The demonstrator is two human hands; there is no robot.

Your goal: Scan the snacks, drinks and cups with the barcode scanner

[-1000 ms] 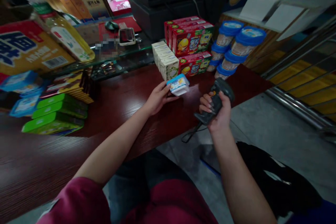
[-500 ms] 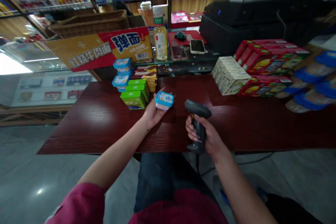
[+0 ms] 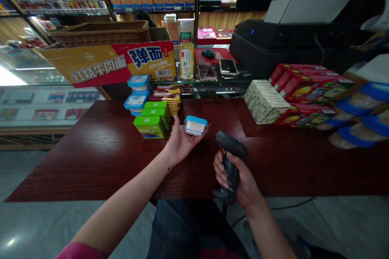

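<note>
My left hand (image 3: 182,141), palm up and thumb raised, supports a small white tub with a blue lid (image 3: 195,126) on its fingers. The tub's side faces me. Wrapped round the handle of a dark grey barcode scanner (image 3: 231,166) is my right hand (image 3: 243,180), fingers closed. The scanner's head tilts toward the tub, a short gap apart. Left of my left hand stand green boxes (image 3: 148,126), with blue-lidded tubs (image 3: 135,102) stacked behind them. A pile of brown and yellow packets (image 3: 165,94) lies beside those.
On the dark wooden counter (image 3: 91,158), cream boxes (image 3: 266,103), red boxes (image 3: 310,85) and blue-lidded jars (image 3: 355,135) stand at the right. Behind are a bottle (image 3: 186,58), a phone (image 3: 227,66) and a printed carton (image 3: 106,62). The scanner's cable hangs below the counter edge.
My left hand has turned the tub so its side, rather than its lid, faces me. The scanner stays in my right hand. The whole view has shifted, with the counter lower in the picture.
</note>
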